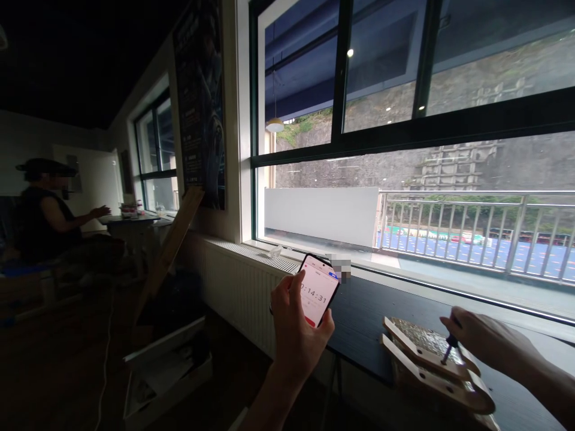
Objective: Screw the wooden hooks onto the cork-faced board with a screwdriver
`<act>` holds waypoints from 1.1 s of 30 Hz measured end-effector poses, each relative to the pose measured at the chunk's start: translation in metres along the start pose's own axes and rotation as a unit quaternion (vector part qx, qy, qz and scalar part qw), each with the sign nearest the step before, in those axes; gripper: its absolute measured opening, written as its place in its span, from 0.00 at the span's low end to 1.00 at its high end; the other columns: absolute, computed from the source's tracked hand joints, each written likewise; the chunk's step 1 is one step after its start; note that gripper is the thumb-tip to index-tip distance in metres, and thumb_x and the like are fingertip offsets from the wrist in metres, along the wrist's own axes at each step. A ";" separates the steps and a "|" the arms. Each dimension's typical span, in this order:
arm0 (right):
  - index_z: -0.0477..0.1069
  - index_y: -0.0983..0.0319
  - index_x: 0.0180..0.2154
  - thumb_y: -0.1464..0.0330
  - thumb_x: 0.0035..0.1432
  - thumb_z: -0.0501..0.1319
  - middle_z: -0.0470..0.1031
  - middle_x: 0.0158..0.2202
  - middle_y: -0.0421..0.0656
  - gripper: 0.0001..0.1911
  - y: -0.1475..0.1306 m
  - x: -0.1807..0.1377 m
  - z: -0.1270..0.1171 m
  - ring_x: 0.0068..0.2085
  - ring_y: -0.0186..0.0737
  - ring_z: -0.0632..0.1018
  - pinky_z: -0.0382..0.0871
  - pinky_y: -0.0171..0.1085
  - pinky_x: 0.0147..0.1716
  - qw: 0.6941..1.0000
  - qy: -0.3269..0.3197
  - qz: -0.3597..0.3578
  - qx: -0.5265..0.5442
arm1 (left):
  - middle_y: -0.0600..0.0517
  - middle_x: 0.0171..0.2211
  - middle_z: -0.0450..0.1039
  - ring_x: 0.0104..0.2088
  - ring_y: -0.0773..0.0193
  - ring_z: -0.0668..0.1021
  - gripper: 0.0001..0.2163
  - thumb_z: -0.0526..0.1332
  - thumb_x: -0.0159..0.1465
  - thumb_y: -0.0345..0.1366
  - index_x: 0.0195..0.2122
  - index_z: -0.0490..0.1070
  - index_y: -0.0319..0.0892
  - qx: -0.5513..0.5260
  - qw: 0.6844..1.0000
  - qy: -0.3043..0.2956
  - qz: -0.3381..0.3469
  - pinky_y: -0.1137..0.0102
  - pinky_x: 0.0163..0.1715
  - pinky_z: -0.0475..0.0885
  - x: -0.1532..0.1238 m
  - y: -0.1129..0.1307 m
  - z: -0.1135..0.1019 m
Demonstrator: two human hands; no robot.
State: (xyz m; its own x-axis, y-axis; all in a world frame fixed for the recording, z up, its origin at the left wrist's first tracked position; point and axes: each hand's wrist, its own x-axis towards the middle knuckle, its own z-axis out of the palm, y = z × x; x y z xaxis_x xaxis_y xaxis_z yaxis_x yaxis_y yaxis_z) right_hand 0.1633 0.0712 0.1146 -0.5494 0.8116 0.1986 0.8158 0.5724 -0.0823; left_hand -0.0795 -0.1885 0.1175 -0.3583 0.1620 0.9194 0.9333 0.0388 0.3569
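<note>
My left hand (294, 326) is raised in front of me and wrapped round a smartphone (320, 288) whose lit screen shows a running timer. My right hand (483, 341) is closed on a small dark-handled screwdriver (450, 347), its tip down on a wooden piece (426, 362) with light wood slats and a metallic textured surface. That piece lies on the dark counter (363, 317) under the window.
A white radiator (238, 281) runs below the window sill. A wooden board (173, 245) leans on the wall, with an open white box (166, 371) on the floor. Another person (42, 218) sits at a table far left.
</note>
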 end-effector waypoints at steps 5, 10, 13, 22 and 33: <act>0.61 0.59 0.27 0.63 0.64 0.43 0.73 0.24 0.47 0.16 -0.002 0.000 0.000 0.24 0.42 0.73 0.56 0.39 0.24 1.000 -0.004 -0.002 -0.021 | 0.42 0.50 0.60 0.50 0.50 0.66 0.33 0.64 0.50 0.29 0.57 0.54 0.43 0.017 1.000 0.007 0.002 0.54 0.49 0.66 0.001 0.000 -0.001; 0.60 0.59 0.26 0.64 0.64 0.44 0.73 0.24 0.47 0.16 -0.002 -0.002 -0.001 0.24 0.41 0.72 0.55 0.39 0.24 1.000 -0.002 -0.005 -0.022 | 0.42 0.51 0.59 0.50 0.51 0.65 0.32 0.63 0.50 0.29 0.57 0.55 0.42 0.018 1.000 0.002 0.002 0.55 0.49 0.65 0.002 0.000 -0.004; 0.60 0.58 0.25 0.63 0.64 0.45 0.73 0.25 0.49 0.16 0.001 -0.001 0.000 0.23 0.41 0.72 0.55 0.39 0.23 1.000 -0.002 -0.008 -0.005 | 0.42 0.51 0.59 0.51 0.50 0.65 0.32 0.63 0.50 0.29 0.57 0.54 0.43 0.024 1.000 -0.006 -0.004 0.55 0.50 0.64 0.001 -0.001 -0.001; 0.62 0.60 0.29 0.62 0.64 0.45 0.74 0.28 0.49 0.15 -0.006 -0.004 -0.005 0.24 0.40 0.74 0.58 0.37 0.23 1.000 -0.008 0.012 0.006 | 0.42 0.48 0.62 0.50 0.45 0.65 0.36 0.64 0.46 0.37 0.57 0.53 0.45 0.105 0.963 -0.219 -0.113 0.57 0.46 0.62 -0.002 -0.064 0.091; 0.67 0.62 0.34 0.61 0.62 0.46 0.75 0.31 0.49 0.16 -0.018 -0.013 -0.021 0.29 0.43 0.75 0.56 0.36 0.22 0.998 0.000 0.030 -0.058 | 0.34 0.53 0.59 0.54 0.38 0.63 0.41 0.67 0.39 0.43 0.55 0.56 0.40 0.169 0.864 -0.422 -0.215 0.53 0.46 0.60 0.000 -0.110 0.178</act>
State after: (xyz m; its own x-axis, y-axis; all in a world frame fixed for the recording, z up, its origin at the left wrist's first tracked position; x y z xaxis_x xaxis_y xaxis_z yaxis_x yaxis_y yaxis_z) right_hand 0.1592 0.0482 0.1340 -0.4986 0.8440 0.1976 0.8629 0.5050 0.0199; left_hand -0.1780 -0.0177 0.0491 -0.6627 0.7174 0.2147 0.7222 0.5365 0.4366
